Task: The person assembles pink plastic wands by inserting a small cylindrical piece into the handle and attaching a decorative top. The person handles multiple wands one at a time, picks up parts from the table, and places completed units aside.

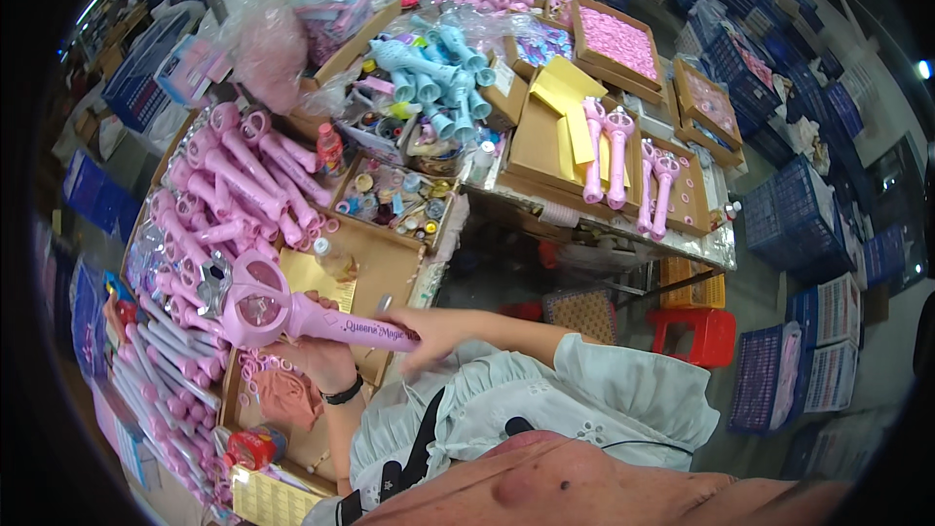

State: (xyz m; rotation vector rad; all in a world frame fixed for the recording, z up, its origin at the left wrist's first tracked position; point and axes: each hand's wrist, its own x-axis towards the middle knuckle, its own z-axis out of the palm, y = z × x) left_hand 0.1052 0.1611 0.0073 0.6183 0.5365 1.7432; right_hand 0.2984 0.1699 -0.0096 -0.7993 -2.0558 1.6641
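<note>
A pink toy wand [331,322] lies across in front of me, its wide head with two round windows at the left and dark lettering along its handle. A silver faceted piece [212,284] shows at the far end of the head. My left hand [324,358], with a black band on the wrist, is closed around the wand's neck from below. My right hand [431,333] is closed on the handle's end, hiding its tip. A small grey piece [384,303] shows by the right fingertips; I cannot tell what it is.
Pink wands [229,170] are heaped at the left, above grey-and-pink rods [161,370]. A parts tray [394,200] and light-blue toy pieces [438,73] lie beyond. Finished-looking wands [617,161] rest in boxes at the right. A red bottle [255,447] lies near my left arm; a red stool [696,336] stands right.
</note>
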